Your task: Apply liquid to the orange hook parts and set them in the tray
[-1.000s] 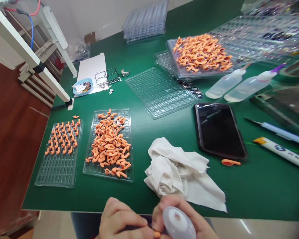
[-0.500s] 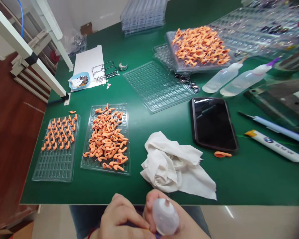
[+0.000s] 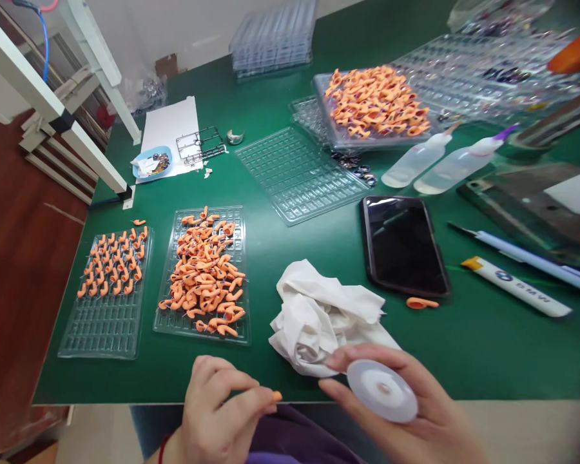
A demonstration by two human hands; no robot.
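Observation:
My left hand (image 3: 217, 412) is at the table's near edge, pinched shut on a small orange piece (image 3: 275, 396) whose tip shows between thumb and fingers. My right hand (image 3: 410, 412) holds a small translucent squeeze bottle (image 3: 381, 390), its round base turned toward the camera. The two hands are apart. Just beyond them lies a crumpled white cloth (image 3: 319, 316). A tray heaped with orange pieces (image 3: 205, 274) sits left of the cloth, and a tray with orange pieces set in rows (image 3: 111, 283) lies further left.
A black phone (image 3: 401, 245) lies right of the cloth, with one loose orange piece (image 3: 421, 303) before it. Two squeeze bottles (image 3: 439, 164), a white tube (image 3: 517, 287), an empty clear tray (image 3: 299, 171) and another heaped tray (image 3: 374, 103) sit further back. The table edge drops off at left.
My hands have separated. The right hand swung the bottle to the right and tipped its base toward the camera; the left hand now shows the orange piece at its fingertips.

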